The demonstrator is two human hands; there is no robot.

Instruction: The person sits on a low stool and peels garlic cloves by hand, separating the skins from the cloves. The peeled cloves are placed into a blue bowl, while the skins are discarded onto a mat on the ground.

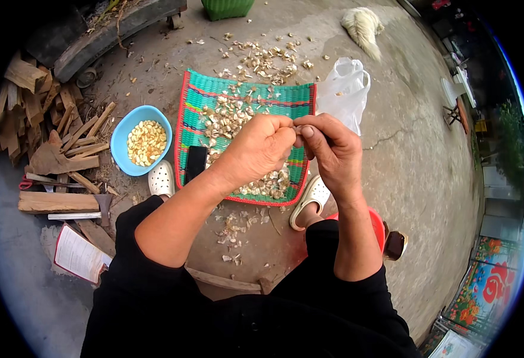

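My left hand [264, 145] is closed, its thumb and forefinger meeting the fingertips of my right hand [333, 150]. Pinched between both hands is a small garlic clove [297, 129], mostly covered by the fingers. Below them lies a green woven mat [191, 129] with a red border. Unpeeled garlic cloves [226, 117] and loose skins are heaped on it, and a black phone [195, 162] rests at its left edge. A light blue plastic bowl [118, 150] left of the mat contains peeled garlic cloves [146, 142].
Garlic skins [268, 60] litter the concrete beyond the mat. A white plastic bag [346, 91] sits at its right. Split firewood [33, 107] and a hatchet [104, 208] lie left. A white furry animal [362, 30] rests farther off, and a green basket [227, 9] stands at the top.
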